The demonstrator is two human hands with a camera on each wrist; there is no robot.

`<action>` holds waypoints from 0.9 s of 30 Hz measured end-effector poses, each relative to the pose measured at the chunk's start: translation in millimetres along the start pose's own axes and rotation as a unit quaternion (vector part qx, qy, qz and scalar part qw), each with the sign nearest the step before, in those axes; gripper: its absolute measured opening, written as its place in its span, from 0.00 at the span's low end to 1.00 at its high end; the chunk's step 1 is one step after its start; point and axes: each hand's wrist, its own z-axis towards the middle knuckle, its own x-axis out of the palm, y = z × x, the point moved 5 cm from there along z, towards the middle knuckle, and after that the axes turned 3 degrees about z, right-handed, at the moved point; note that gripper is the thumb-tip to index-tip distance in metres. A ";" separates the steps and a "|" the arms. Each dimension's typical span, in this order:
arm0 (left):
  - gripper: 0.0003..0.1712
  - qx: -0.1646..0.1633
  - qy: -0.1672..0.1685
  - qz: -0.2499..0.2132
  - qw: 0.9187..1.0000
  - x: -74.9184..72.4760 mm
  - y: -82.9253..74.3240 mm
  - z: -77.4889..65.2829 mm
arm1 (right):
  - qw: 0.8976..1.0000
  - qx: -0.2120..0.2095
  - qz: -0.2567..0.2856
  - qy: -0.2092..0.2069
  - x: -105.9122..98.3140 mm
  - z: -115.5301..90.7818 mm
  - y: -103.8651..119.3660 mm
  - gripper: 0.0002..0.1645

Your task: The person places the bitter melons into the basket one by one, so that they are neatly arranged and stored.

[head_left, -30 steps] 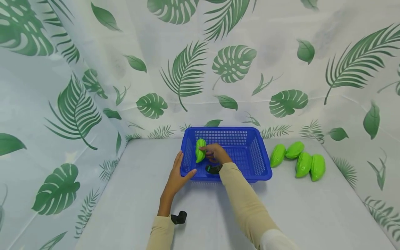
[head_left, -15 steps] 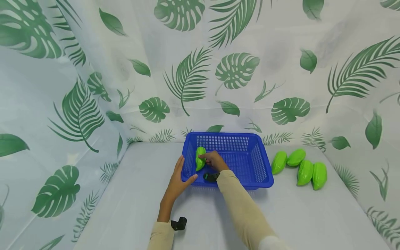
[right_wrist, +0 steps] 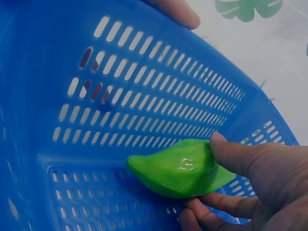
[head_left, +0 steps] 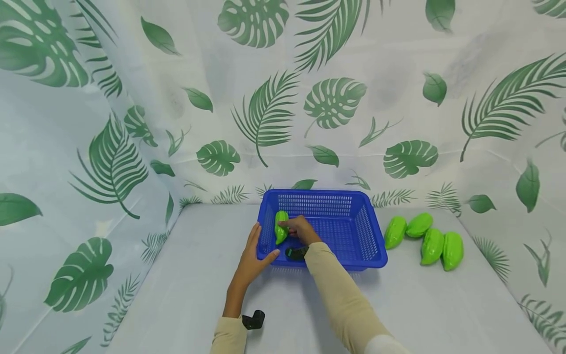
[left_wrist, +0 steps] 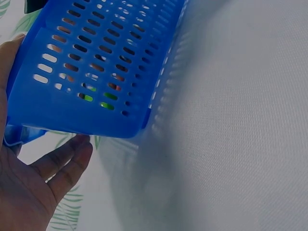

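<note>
Pinching the green fruit [head_left: 280,236] between thumb and fingers, my right hand [head_left: 303,229] now has it slightly nearer the left side of the blue basket [head_left: 362,263], below the frame's centre, apparently almost settled, while my straight-fingered left hand [head_left: 252,258] touches the basket.

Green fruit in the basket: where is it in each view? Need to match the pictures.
Head: green fruit just left of centre, below mid-height, at the basket's left end.
Left wrist: only bright green patches show through the slots, left of centre; outline hidden.
Right wrist: below centre, held by the right hand.
Shared landmark: the blue basket with slotted walls.
</note>
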 end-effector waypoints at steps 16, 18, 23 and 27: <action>0.54 0.001 -0.001 -0.004 1.000 0.4 0.3 -0.5 | 0.998 0.039 -0.056 -0.011 0.6 2.0 2.4 0.32; 0.54 0.002 0.000 -0.005 1.000 1.1 0.6 -0.3 | 0.997 0.041 -0.058 -0.009 0.5 -0.5 2.4 0.31; 0.54 0.000 0.001 -0.004 1.000 0.5 1.9 -1.0 | 0.997 0.042 -0.067 -0.005 1.7 -1.8 2.3 0.30; 0.55 0.001 0.003 -0.003 1.000 0.4 1.4 -0.1 | 0.997 0.043 -0.070 -0.009 0.8 1.5 2.3 0.27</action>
